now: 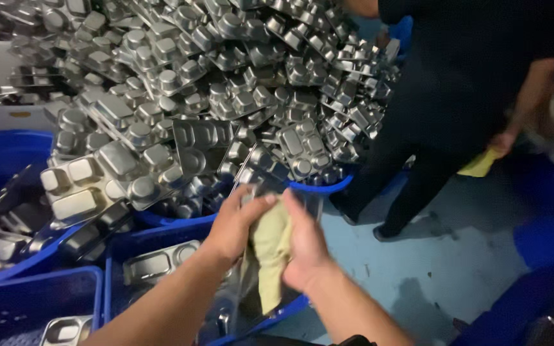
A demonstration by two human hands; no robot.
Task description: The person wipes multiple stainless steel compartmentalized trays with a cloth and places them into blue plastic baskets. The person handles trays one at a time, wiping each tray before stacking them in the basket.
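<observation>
The left hand (235, 224) and the right hand (302, 247) are both closing around a yellowish cloth (270, 253), pressing it against a steel compartment tray (261, 182) that is standing nearly on edge between them; the cloth and hands are hiding most of that tray. Behind it, a heap of steel trays (213, 90) is spilling over blue tubs (1, 160), too many to count and partly cut off at the top edge. One co-worker in dark clothes (456, 83) is standing at right, head out of frame, a blurred hand gripping a second yellow cloth (480, 164).
</observation>
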